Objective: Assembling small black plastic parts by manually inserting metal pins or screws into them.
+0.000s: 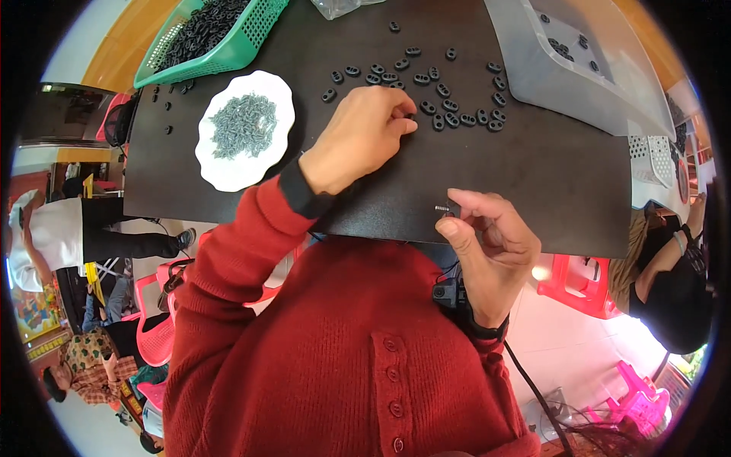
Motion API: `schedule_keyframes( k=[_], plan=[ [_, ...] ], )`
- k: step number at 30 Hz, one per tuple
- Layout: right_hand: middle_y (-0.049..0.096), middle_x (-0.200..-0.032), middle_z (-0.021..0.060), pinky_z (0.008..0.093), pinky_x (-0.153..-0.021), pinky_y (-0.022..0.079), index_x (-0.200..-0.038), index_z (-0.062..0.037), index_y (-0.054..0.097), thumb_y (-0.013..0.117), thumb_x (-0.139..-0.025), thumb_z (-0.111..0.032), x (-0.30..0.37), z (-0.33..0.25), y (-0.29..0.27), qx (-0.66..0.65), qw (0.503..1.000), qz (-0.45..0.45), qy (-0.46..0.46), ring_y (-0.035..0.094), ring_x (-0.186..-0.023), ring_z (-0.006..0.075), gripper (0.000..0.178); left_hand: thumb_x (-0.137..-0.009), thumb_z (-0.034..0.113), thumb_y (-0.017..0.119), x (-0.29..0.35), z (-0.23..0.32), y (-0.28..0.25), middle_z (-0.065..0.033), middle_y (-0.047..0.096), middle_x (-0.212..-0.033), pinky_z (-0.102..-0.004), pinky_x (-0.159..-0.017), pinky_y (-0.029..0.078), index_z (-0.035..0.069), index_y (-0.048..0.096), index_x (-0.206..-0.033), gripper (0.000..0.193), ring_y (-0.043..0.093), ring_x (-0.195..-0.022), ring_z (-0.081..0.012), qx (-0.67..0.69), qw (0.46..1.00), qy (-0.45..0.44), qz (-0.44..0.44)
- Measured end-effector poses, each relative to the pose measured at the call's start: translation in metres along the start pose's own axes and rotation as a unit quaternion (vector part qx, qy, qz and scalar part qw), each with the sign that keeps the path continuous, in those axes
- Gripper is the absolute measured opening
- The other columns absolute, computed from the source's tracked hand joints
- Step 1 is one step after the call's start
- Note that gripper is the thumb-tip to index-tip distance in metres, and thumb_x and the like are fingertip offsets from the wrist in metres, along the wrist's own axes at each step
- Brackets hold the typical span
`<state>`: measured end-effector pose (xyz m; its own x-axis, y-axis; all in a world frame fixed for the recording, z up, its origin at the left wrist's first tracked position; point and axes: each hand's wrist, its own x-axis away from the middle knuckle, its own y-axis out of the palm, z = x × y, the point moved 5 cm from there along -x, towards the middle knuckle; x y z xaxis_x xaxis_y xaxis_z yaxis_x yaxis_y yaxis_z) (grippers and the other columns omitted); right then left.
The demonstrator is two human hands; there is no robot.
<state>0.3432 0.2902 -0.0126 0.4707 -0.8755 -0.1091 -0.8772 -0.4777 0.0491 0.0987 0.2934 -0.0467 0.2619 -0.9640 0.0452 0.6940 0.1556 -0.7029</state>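
Observation:
My left hand (358,135) reaches over the dark table, its thumb and fingers closed on a small black cord lock piece (411,117) that is mostly hidden by the fingertips. Near the table's front edge, my right hand (495,244) pinches a small black plastic plunger (454,207) between thumb and forefinger. A thin metal spring (441,208) sticks out of it toward the left. Beyond my left hand lie several loose black oval cord lock pieces (451,119) with two holes each. To the left, a white scalloped plate (217,174) holds a heap of small metal springs (245,126).
At the far left stands a green basket (255,29) full of black pieces. A translucent plastic bin (609,107) at the far right holds a few more. Pink stools (571,286) stand beside the table. Other people are at both sides, away from my hands.

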Motion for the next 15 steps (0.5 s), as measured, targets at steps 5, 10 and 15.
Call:
schedule_keyframes(
  k=[5, 10, 15],
  plan=[
    [0.074, -0.093, 0.0050, 0.0261, -0.076, 0.051, -0.117, 0.0010, 0.083, 0.092, -0.086, 0.004, -0.002, -0.004, 0.001, 0.000, 1.000, 0.007, -0.001, 0.063, -0.080, 0.0104, 0.032, -0.108, 0.007, 0.072, 0.026, 0.007, -0.009, -0.0058, 0.078, -0.116, -0.0282, -0.093, 0.060, -0.002, 0.073, -0.137, 0.030, 0.075, -0.103, -0.0133, 0.307, 0.946, -0.070, -0.084],
    [0.074, -0.093, 0.0051, 0.0264, -0.076, 0.050, -0.117, 0.0016, 0.082, 0.092, -0.086, 0.005, -0.004, -0.015, 0.006, 0.003, 1.000, 0.013, -0.021, 0.062, -0.080, 0.0113, 0.033, -0.114, 0.013, 0.070, 0.068, 0.035, -0.024, -0.0067, 0.076, -0.124, -0.0286, -0.098, 0.062, -0.002, 0.068, -0.148, 0.038, 0.074, -0.108, -0.0125, 0.524, 0.840, -0.066, -0.127],
    [0.074, -0.093, 0.0053, 0.0265, -0.076, 0.050, -0.118, 0.0012, 0.082, 0.092, -0.086, 0.006, -0.001, -0.020, 0.020, -0.009, 1.000, 0.005, -0.028, 0.062, -0.081, 0.0117, 0.034, -0.114, 0.018, 0.070, 0.095, 0.027, -0.024, -0.0078, 0.077, -0.124, -0.0279, -0.094, 0.063, -0.001, 0.068, -0.148, 0.039, 0.074, -0.107, -0.0128, 0.608, 0.772, -0.104, -0.153]
  ],
)
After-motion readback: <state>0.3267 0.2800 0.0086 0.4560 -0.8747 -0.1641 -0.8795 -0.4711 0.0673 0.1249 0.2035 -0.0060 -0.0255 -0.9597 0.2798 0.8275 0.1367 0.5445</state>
